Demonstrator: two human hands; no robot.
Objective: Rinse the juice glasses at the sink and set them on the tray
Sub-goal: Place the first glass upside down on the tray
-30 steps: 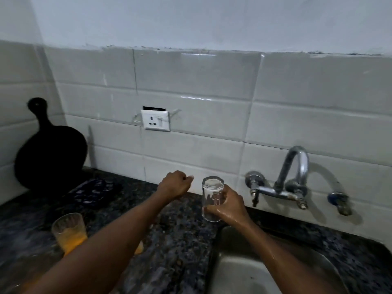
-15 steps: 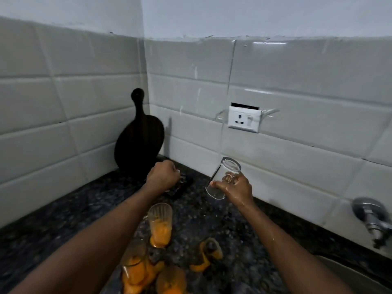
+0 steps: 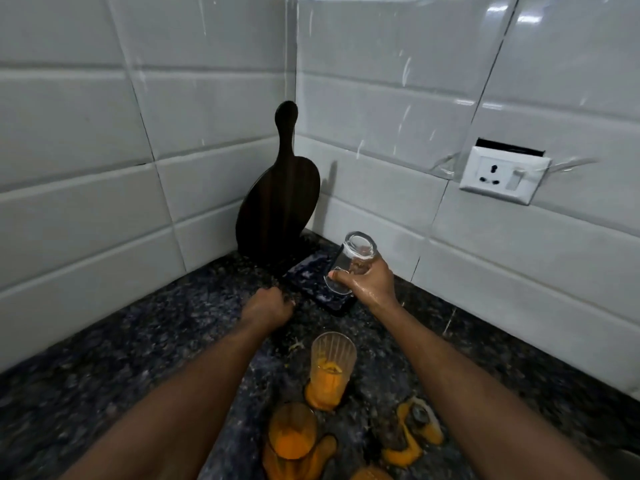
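Since the sink a second ago, right hand (image 3: 372,284) has brought the clear glass (image 3: 350,262) over: grip wrapped round it, tilted just above the dark tray (image 3: 311,287), mid-frame. Left hand (image 3: 268,308) curled at tray's near edge, can't tell if gripping. Set-down likely next; juice glasses (image 3: 332,365) wait bottom centre.

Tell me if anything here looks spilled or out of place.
Yes. Orange juice puddles lie on the counter around the unwashed glasses. The wall socket leaves a dark open gap above it.
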